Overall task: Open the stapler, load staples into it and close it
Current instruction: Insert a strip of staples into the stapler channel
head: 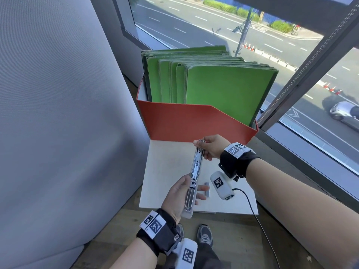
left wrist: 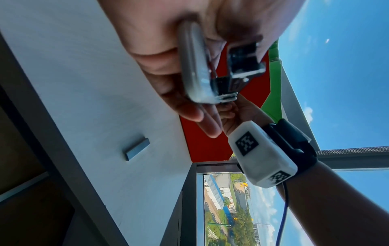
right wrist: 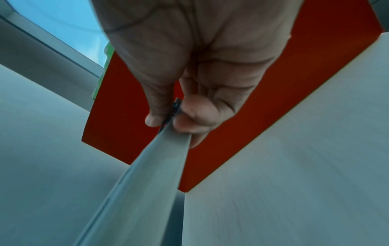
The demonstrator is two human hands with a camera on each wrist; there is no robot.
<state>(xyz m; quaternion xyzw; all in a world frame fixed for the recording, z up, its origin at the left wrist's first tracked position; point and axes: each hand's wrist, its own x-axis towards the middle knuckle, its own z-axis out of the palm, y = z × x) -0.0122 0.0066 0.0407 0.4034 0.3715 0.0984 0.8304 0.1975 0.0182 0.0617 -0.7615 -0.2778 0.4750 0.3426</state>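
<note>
Pale white surface (head: 165,171) by window, red box (head: 184,121) behind. Long silver metal stapler (head: 194,175) held above surface, opened out; left hand (head: 177,195) fingers clamped on near end, right hand (head: 212,146) fingers pinching far end. Grey staple strip (head: 207,189) on surface beneath.

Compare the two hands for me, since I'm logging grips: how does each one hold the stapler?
The left hand cradles the near end of the stapler in its palm; the right hand pinches the far tip between thumb and fingers. The left sits nearer the person, the right nearer the red box. Both hold the opened stapler above the white board and wear wrist cameras.
</note>
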